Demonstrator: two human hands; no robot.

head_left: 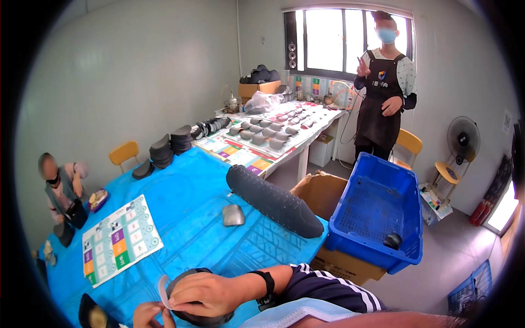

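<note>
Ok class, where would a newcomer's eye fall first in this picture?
Probably on the bright blue sheet covering the near table, with a long dark roll lying along its right side. Next comes the big blue crate further right, holding a dark curved piece near its near right corner. At the bottom, the wearer's right hand pinches a pale curved strip.

Pale curved strip (163,290) beside dark rounded piece (179,279)

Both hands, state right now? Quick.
Left hand: fingers curled at the pale curved strip; grip can't be told for sure.
Right hand: closed, fingertips pinching the strip, hand over a rounded dark piece.
</note>
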